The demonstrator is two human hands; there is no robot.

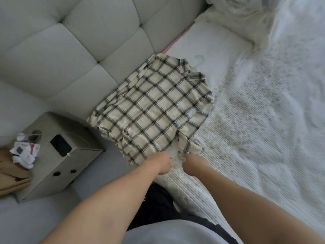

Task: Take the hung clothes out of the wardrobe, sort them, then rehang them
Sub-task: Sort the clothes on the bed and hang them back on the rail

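Observation:
A cream shirt with a dark check pattern [154,110] lies spread flat on the left edge of a bed, collar pointing away from me. A pale green hanger hook [199,61] pokes out past the collar. My left hand [162,163] grips the shirt's bottom hem on the left. My right hand [192,164] is curled at the hem on the right, next to a folded-back corner; whether it pinches the cloth is unclear. Something white shows between my two hands under the hem.
The bed wears a white textured cover [255,129], with a white pillow [216,43] and bunched bedding [246,18] at its head. A grey padded headboard [79,41] stands to the left. A grey bedside box [58,152] holds a dark phone [60,144] and crumpled paper [24,152].

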